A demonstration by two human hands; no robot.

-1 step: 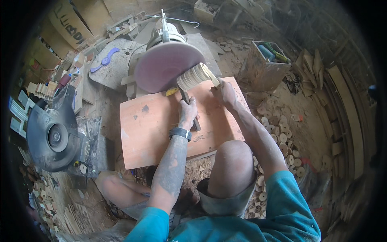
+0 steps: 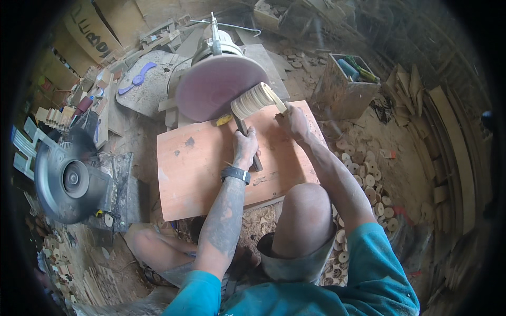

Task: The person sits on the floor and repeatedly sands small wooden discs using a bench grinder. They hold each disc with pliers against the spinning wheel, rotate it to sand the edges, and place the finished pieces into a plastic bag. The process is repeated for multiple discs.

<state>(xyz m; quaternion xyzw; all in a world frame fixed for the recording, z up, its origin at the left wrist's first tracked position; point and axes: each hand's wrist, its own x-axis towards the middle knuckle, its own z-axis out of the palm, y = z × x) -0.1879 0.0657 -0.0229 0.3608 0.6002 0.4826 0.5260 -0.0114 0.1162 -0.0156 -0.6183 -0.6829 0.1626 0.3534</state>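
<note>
A large reddish-brown sanding disc [image 2: 221, 87] stands upright at the back of a board [image 2: 195, 163]. Against its right side rests a stack of thin round wooden discs [image 2: 253, 101], tilted up toward the right. My left hand [image 2: 245, 147] is closed round a dark narrow bar [image 2: 256, 162] that runs over the board up to the stack's underside. With its fingers closed, my right hand [image 2: 294, 124] grips a pale wooden stick [image 2: 279, 104] at the stack's right end. Whether the stick passes through the discs is hidden. A small yellow piece [image 2: 224, 120] lies beside the stack.
A round dark fan [image 2: 71, 179] stands at the left. Many cut wooden discs [image 2: 369, 184] lie on the floor at the right, near a box [image 2: 342, 89] of tools or bottles. Long boards [image 2: 458, 158] lean farther right. A purple fan-blade-like piece [image 2: 138, 79] lies back left.
The fan's blades look different, as if turned. My hands, the stack and the sanding disc show no visible shift.
</note>
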